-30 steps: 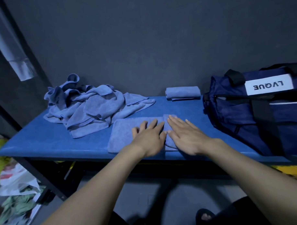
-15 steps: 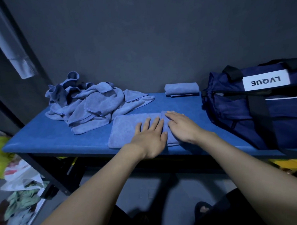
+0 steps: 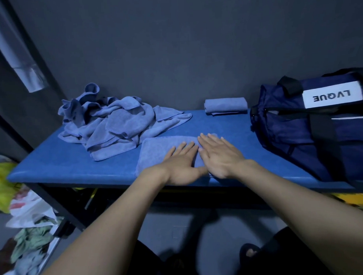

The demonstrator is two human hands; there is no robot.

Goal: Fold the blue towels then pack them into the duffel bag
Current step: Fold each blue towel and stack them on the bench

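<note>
While both palms press flat, fold could slip: towel (image 3: 162, 150) lies at counter (image 3: 64, 168) front edge, sideways smoothing may skew layers or drag cloth off edge. Left hand (image 3: 180, 166) and right hand (image 3: 218, 154) side by side, fingers straight, spread, released, gripping nothing, resting on towel's right half. Farther back: unfolded towel pile (image 3: 118, 123) toward back-left corner; one folded towel (image 3: 225, 105) at back edge; duffel bag (image 3: 312, 130) on right end, not yet packed.

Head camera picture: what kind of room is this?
Probably a storage or utility room at home: a blue padded bench against a dark wall, a duffel bag, and plastic bags of clothes on the floor.
</note>
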